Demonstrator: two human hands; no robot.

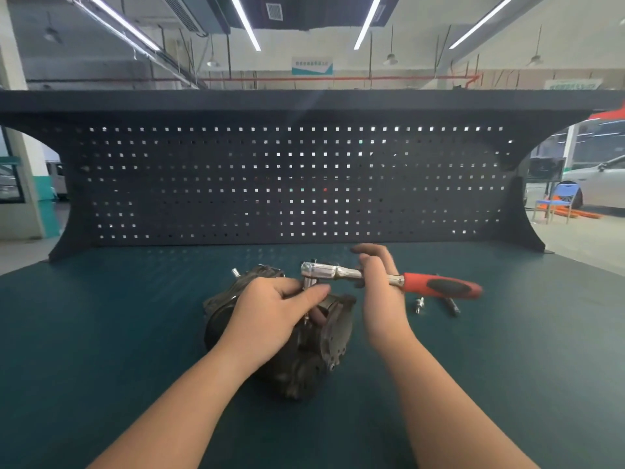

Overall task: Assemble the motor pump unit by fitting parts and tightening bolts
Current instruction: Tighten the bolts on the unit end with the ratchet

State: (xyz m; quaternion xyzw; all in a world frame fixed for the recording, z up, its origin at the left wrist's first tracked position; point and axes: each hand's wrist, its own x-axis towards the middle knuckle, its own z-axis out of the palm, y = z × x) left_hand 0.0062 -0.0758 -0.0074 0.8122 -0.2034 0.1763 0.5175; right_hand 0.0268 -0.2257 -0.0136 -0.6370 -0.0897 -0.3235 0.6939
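Observation:
A dark metal motor pump unit [324, 336] lies on the green bench mat at centre. Above it a ratchet wrench [341, 273] with a red and black handle [443, 286] lies level, its socket pointing down at the unit. My left hand [274, 313] rests over the unit and pinches the socket stem under the ratchet head. My right hand [378, 289] holds the wrench's steel shank, with the upper fingers loosely spread. A bolt head [235, 273] sticks up at the unit's far left.
A loose bolt [419, 304] and a dark rod-like tool [453, 306] lie on the mat [101, 333] right of the unit. A black pegboard [270, 184] closes the back of the bench. A blue chair and a white car stand beyond at right.

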